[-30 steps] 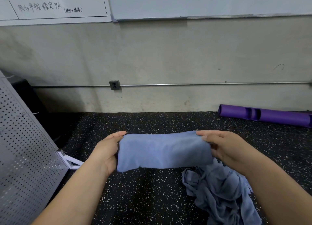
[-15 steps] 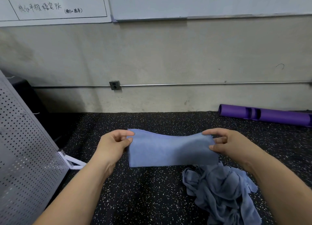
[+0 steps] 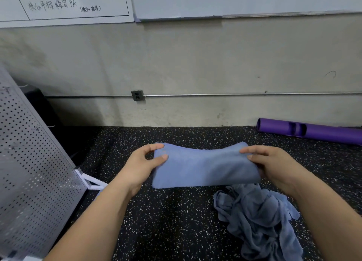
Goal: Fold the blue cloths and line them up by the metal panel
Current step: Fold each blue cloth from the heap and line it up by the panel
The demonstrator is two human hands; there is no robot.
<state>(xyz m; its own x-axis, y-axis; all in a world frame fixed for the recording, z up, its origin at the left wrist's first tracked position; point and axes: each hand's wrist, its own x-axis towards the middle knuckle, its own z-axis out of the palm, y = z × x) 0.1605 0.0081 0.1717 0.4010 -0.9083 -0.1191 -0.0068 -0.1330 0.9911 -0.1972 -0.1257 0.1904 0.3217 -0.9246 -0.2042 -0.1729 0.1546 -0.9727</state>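
Note:
A folded blue cloth (image 3: 203, 167) hangs as a wide strip above the speckled black floor. My left hand (image 3: 144, 165) pinches its left end between thumb and fingers. At the other end my right hand (image 3: 271, 163) grips the cloth, fingers curled over the top edge. The cloth sags a little in the middle. A crumpled heap of blue cloths (image 3: 256, 219) lies on the floor under my right forearm. The perforated metal panel (image 3: 29, 172) stands tilted at the left.
The panel's white foot (image 3: 92, 180) juts onto the floor near my left wrist. A purple tube (image 3: 311, 130) lies along the concrete wall at the back right. A dark box (image 3: 42, 106) sits behind the panel.
The folded cloth has shifted slightly right and away from me. Both hands have changed from flat along its ends to pinching the top corners, and the top edge now dips in the middle.

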